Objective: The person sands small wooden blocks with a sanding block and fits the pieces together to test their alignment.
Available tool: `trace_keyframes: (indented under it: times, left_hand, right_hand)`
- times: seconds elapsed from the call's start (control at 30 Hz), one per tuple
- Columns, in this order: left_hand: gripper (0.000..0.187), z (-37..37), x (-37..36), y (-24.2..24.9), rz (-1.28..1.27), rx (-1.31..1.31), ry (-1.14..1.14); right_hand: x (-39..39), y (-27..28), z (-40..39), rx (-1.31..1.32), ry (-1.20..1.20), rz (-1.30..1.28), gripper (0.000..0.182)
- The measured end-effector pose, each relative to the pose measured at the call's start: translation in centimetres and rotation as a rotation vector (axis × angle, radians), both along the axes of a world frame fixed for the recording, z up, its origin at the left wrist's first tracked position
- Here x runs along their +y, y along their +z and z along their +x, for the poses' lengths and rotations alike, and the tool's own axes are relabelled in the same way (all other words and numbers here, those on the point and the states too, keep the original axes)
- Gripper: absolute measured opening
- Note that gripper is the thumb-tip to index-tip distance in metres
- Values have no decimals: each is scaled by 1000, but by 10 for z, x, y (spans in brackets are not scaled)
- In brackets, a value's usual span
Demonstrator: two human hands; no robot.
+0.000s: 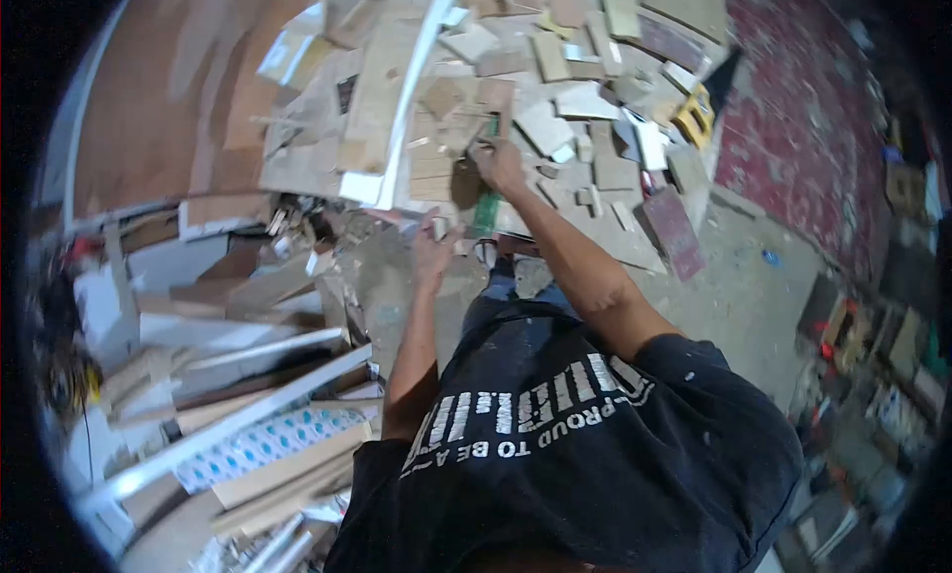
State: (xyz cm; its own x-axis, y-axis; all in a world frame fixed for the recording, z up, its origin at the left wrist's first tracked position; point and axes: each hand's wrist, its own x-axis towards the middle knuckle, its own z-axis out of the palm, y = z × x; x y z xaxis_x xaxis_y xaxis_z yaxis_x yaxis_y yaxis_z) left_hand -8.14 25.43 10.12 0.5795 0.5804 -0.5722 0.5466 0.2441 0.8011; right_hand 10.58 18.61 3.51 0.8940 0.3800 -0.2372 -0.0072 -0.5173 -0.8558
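My left hand [433,251] is at the near edge of the work table [421,167], its fingers and thumb around what looks like a small pale wood block [441,228]. Over the table reaches my right hand [499,167], fingers curled and pinched together; what they hold, if anything, I cannot make out. Below that hand lies a green strip [486,216], partly covered by my forearm. Beside it rests a light, lined wood piece [429,171]. A long white strip [409,102] crosses the table to the left of both hands.
Many wood offcuts [543,127] cover the table's right half. A yellow-handled saw [696,117] lies at its right edge. A brown panel [164,97] stands at the left. Stacked boards and strips [258,345] fill the floor at left; assorted clutter [863,345] lies at right.
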Motion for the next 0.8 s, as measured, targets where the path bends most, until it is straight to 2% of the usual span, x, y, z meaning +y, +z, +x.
trace_keyframes:
  times: [0.07,0.13,0.2,0.27,0.33,0.37,0.43,0.47,0.53,0.57,0.6,0.67,0.73,0.8]
  left_hand:
    - [59,-7,15,-22,-13,-11,-63]
    - [59,-9,23,-34,-11,-20,-90]
    - [56,-3,21,-41,22,-44,-148]
    - [57,5,11,-29,99,11,-214]
    - [59,10,6,-40,74,-20,-263]
    - [59,13,3,-51,71,-23,-266]
    - [61,14,-3,-69,109,-37,-308]
    - [61,15,-8,-67,112,-36,-301]
    - [61,22,-24,-49,216,-10,-390]
    - [61,29,-29,-27,244,11,-455]
    - [61,28,-33,-22,258,18,-436]
    - [62,26,-35,-12,274,-21,-420]
    - [62,17,-31,-6,318,25,-411]
    - [64,2,-27,-9,199,-18,-238]
  right_hand:
    - [-22,4,-3,-174,10,-33,35]
    - [-65,17,-11,-238,-62,-71,29]
    - [-124,2,-17,-341,-258,-98,26]
    - [-191,10,-12,-250,-396,-263,29]
    - [-243,19,-6,-173,-383,-463,30]
    - [-251,21,-6,-176,-388,-466,30]
    - [-260,24,-5,-262,-146,-423,29]
    - [-254,21,1,-263,-140,-419,29]
    - [-220,13,17,-339,-29,-386,35]
    - [-197,29,24,-333,17,-463,38]
    - [-179,47,31,-326,66,-539,41]
    - [-161,30,43,-362,133,-581,39]
    - [-154,16,48,-392,168,-640,28]
    - [-152,20,44,-433,166,-585,24]
